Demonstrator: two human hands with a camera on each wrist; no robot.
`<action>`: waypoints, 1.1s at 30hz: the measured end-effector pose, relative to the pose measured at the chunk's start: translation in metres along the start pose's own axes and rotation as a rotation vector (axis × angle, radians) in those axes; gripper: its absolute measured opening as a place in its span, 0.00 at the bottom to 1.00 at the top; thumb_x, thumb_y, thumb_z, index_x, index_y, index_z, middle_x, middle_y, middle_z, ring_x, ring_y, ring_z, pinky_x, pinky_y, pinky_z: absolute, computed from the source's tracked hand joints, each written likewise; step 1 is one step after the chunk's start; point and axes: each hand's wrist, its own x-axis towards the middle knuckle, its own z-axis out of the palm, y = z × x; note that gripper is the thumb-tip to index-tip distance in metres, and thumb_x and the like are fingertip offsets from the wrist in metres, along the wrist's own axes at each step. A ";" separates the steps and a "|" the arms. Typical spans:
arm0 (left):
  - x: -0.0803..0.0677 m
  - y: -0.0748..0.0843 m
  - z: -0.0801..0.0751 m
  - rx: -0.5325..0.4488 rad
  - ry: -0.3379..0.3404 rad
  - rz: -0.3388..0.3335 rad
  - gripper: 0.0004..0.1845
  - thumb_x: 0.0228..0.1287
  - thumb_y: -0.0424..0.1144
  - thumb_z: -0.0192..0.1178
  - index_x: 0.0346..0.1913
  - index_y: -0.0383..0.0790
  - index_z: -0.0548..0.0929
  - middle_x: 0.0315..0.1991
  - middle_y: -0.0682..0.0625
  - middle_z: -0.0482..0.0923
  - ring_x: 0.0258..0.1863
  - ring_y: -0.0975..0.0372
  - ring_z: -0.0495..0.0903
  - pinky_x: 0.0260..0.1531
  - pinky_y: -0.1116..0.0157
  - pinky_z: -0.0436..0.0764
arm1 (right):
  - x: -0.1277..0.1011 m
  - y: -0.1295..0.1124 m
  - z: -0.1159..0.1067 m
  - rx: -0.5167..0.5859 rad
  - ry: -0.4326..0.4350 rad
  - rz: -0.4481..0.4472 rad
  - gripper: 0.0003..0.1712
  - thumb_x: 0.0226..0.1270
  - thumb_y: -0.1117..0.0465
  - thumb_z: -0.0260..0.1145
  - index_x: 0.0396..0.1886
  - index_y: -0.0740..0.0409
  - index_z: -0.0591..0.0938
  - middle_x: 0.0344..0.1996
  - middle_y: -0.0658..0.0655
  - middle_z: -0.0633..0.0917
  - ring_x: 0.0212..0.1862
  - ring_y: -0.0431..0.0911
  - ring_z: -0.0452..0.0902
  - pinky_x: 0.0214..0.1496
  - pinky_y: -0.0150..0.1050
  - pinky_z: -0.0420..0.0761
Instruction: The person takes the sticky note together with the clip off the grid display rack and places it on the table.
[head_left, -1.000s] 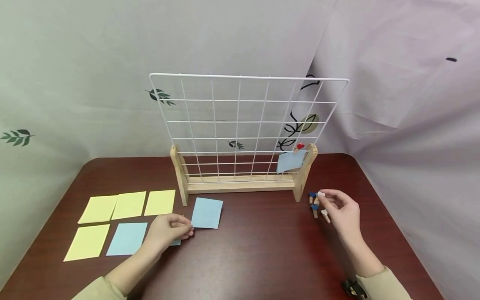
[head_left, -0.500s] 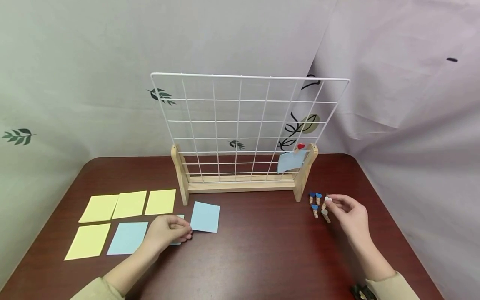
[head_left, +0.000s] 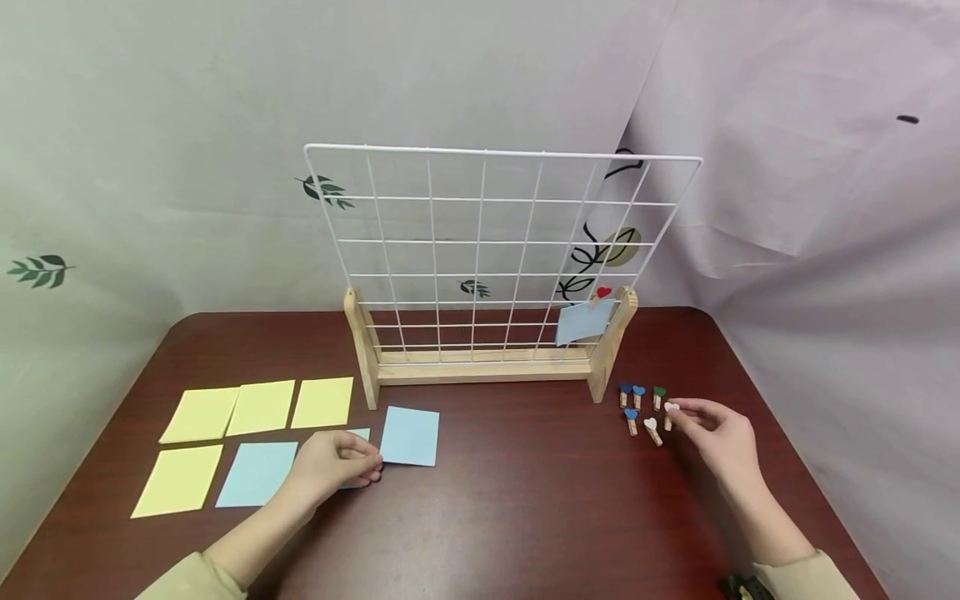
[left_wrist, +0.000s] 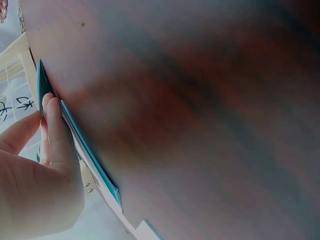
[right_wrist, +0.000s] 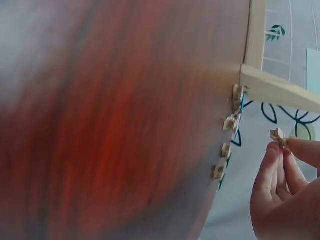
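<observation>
Between thumb and fingers, my left hand [head_left: 337, 462] pinches the lower left corner of a light blue paper note [head_left: 410, 436]. In the left wrist view the held note [left_wrist: 43, 90] tilts up off the table. Another blue note [head_left: 358, 435] lies partly hidden under that hand. My right hand [head_left: 723, 437] pinches a small wooden clothespin [right_wrist: 278, 135] topped with a white heart. Just left of it on the table lie several heart clothespins: blue ones [head_left: 632, 417], a white one [head_left: 652, 430] and a green one [head_left: 658, 397].
A white wire grid [head_left: 480, 200] stands on a wooden base [head_left: 480, 372] at the back. One blue note [head_left: 583, 323] hangs at its lower right from a red-heart clothespin [head_left: 602, 292]. Several yellow notes [head_left: 176, 481] and a blue note [head_left: 257, 475] lie at left.
My right hand has drawn the white-heart clothespin rightward, uncovering the green one. The note in my left hand has shifted slightly down and left.
</observation>
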 end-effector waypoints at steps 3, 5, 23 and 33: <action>0.000 -0.001 -0.001 0.014 0.005 0.000 0.07 0.66 0.26 0.70 0.40 0.22 0.88 0.29 0.41 0.91 0.26 0.63 0.89 0.30 0.68 0.91 | 0.001 0.005 -0.003 -0.036 -0.028 0.006 0.20 0.72 0.58 0.74 0.54 0.71 0.88 0.26 0.23 0.86 0.32 0.18 0.80 0.36 0.17 0.79; 0.000 -0.002 -0.002 0.022 0.002 0.004 0.06 0.65 0.26 0.70 0.39 0.22 0.88 0.29 0.41 0.91 0.26 0.64 0.89 0.30 0.68 0.91 | 0.002 0.007 -0.005 -0.056 -0.054 0.019 0.21 0.73 0.57 0.74 0.54 0.71 0.88 0.27 0.29 0.89 0.31 0.19 0.80 0.36 0.19 0.79; -0.001 -0.003 -0.007 0.158 0.039 0.062 0.04 0.63 0.28 0.71 0.36 0.27 0.90 0.25 0.44 0.90 0.25 0.63 0.88 0.28 0.68 0.90 | 0.005 0.013 -0.005 -0.266 -0.184 -0.031 0.16 0.69 0.60 0.76 0.48 0.69 0.90 0.39 0.65 0.94 0.30 0.23 0.80 0.36 0.27 0.79; -0.002 -0.004 -0.010 0.190 0.043 0.089 0.03 0.64 0.28 0.72 0.35 0.29 0.90 0.26 0.45 0.90 0.25 0.63 0.88 0.28 0.68 0.90 | 0.008 0.013 -0.004 -0.323 -0.201 -0.065 0.15 0.66 0.60 0.78 0.45 0.68 0.92 0.35 0.64 0.94 0.29 0.26 0.82 0.36 0.29 0.80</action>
